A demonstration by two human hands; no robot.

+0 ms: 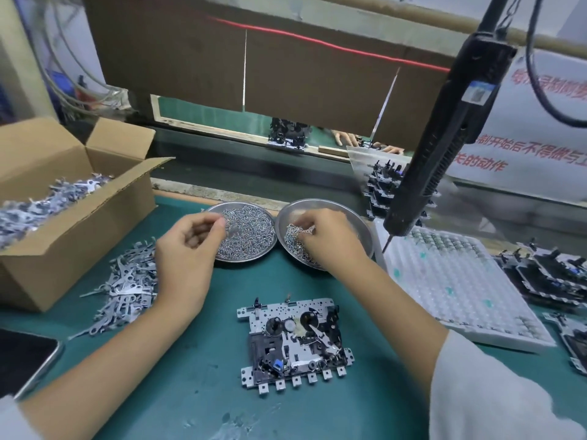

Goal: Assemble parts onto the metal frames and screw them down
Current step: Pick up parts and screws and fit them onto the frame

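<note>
A metal frame point(293, 346) with black wheels and a small lever lies flat on the green mat in front of me. Beyond it stand two round metal dishes. My left hand point(187, 249) hovers at the edge of the left dish of screws point(251, 231), fingers curled with the tips pinched together; what they hold is too small to see. My right hand point(327, 239) reaches into the right dish of small parts point(360, 223), fingertips pinching among the pieces. A black electric screwdriver point(441, 134) hangs at the right, tip down.
An open cardboard box of metal levers point(60, 198) sits at the left, with a loose pile of levers point(127, 287) beside it. A white tray point(457, 281) and stacked frames point(552, 274) lie to the right. A phone point(22, 354) lies at the near left edge.
</note>
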